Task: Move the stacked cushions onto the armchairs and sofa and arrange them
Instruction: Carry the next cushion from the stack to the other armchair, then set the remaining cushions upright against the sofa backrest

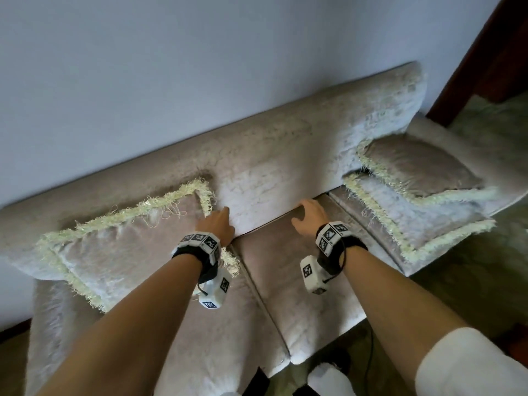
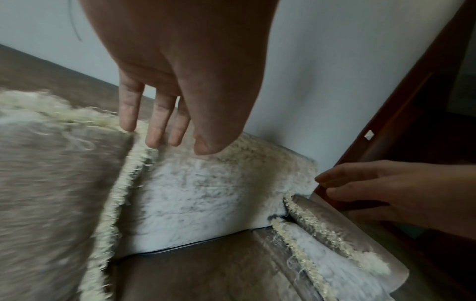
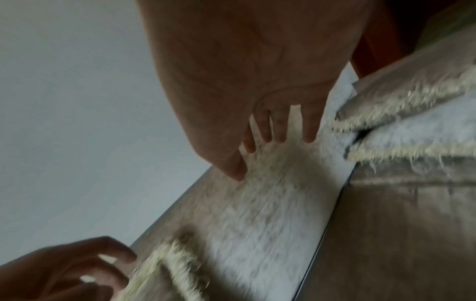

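**Inspector:** Take the sofa point(image 1: 274, 155) as the reference. State cushion positions.

**Assistant:** One fringed cushion point(image 1: 123, 247) leans against the sofa's backrest at the left end of the seat. A pair of stacked cushions point(image 1: 414, 195) lies flat at the right end, the upper one set back toward the backrest. The middle seat section is bare.

**Inspector:** Left hand?

**Assistant:** The left hand point(image 1: 218, 225) is at the leaning cushion's upper right corner. The left wrist view shows its fingers point(image 2: 154, 126) straight and spread, tips just at the fringe, gripping nothing. I judge it is steadying or nudging the corner so the cushion stands square against the backrest.

**Inspector:** Right hand?

**Assistant:** The right hand point(image 1: 310, 221) hovers over the middle seat near the foot of the backrest. Its fingers point(image 3: 280, 130) are extended and relaxed; it holds nothing. Whether they touch the backrest I cannot tell.

**Inspector:** Assessment?

**Assistant:** The left end appears arranged. The right-end pair probably needs separating and propping, one cushion likely for the bare middle.
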Demonstrator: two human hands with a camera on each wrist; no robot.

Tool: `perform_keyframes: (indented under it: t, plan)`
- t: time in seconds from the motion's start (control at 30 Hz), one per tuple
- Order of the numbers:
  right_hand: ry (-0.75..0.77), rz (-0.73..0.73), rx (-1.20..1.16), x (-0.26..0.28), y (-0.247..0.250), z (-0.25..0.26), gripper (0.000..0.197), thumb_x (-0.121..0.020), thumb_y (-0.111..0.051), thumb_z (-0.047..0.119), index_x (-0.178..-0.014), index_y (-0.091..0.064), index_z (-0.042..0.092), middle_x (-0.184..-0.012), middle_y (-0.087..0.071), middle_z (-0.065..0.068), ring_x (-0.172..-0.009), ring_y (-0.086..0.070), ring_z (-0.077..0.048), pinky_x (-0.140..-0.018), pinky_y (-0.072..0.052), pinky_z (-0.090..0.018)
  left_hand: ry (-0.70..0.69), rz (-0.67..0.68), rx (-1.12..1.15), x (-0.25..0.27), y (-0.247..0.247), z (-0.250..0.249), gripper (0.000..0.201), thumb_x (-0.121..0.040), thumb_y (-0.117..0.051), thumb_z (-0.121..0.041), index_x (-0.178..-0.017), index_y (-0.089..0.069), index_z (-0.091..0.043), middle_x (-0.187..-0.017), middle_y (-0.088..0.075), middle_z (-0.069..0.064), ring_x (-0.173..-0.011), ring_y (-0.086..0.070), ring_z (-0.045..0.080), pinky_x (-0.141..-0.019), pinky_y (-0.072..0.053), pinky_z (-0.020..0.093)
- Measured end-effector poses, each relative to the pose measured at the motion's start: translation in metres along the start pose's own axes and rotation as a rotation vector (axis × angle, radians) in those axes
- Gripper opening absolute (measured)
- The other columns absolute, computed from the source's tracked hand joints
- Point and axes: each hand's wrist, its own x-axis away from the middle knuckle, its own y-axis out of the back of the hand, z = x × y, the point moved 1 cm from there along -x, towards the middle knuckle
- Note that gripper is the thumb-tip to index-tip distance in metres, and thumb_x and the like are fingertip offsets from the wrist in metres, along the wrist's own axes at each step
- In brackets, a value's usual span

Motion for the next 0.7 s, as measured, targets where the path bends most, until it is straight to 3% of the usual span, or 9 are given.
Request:
perform_keyframes:
  t: [0.2, 0.33, 0.43, 0.6, 0.7]
  plan:
    - [0.032, -0.02, -0.01, 0.002, 0.11, -0.106, 0.056, -0.094, -0.059, 0.027, -0.144, -0.038, 0.011, -0.151, -0.034, -0.009, -0.137, -0.038, -0.03, -0.109, -0.037, -0.039, -0.127, -0.016, -0.046, -0.046, 0.027, -0.144, 0.039, -0.094, -0.042, -0.023, -0.132, -0.038, -0.015, -0.124, -0.052, 0.011, -0.101, -0.058, 0.033, -0.077, -0.046, 0.041]
    - [-0.075, -0.092, -0.018, 0.023, 0.178, -0.19, 0.059, -0.093, -0.058, 0.027, -0.146, -0.036, 0.013, -0.154, -0.031, -0.009, -0.138, -0.037, -0.029, -0.111, -0.035, -0.04, -0.249, -0.025, -0.086, -0.068, 0.033, -0.25, 0.04, -0.094, -0.044, -0.024, -0.133, -0.037, -0.015, -0.126, -0.052, 0.011, -0.104, -0.057, 0.033, -0.074, -0.043, 0.039]
    - [-0.154, -0.152, -0.009, 0.048, 0.222, -0.25, 0.055, -0.094, -0.056, 0.025, -0.145, -0.037, 0.015, -0.154, -0.032, -0.007, -0.139, -0.036, -0.027, -0.112, -0.034, -0.039, -0.366, -0.018, -0.108, -0.079, 0.033, -0.329, 0.041, -0.095, -0.045, -0.027, -0.134, -0.037, -0.016, -0.129, -0.051, 0.012, -0.108, -0.056, 0.033, -0.081, -0.047, 0.042]
    - [-0.296, -0.259, -0.026, 0.08, 0.268, -0.336, 0.055, -0.095, -0.055, 0.025, -0.146, -0.037, 0.015, -0.154, -0.032, -0.007, -0.14, -0.035, -0.027, -0.113, -0.033, -0.042, -0.565, -0.029, -0.117, -0.084, 0.022, -0.444, 0.044, -0.093, -0.047, -0.025, -0.135, -0.039, -0.015, -0.13, -0.053, 0.013, -0.112, -0.056, 0.034, -0.088, -0.05, 0.044]
    - [-0.371, -0.306, -0.086, 0.098, 0.277, -0.372, 0.053, -0.092, -0.057, 0.024, -0.142, -0.041, 0.017, -0.152, -0.036, -0.007, -0.137, -0.039, -0.027, -0.11, -0.037, -0.044, -0.649, -0.014, -0.142, -0.084, 0.016, -0.498, 0.041, -0.091, -0.047, -0.024, -0.131, -0.041, -0.015, -0.129, -0.053, 0.013, -0.109, -0.057, 0.033, -0.085, -0.05, 0.042]
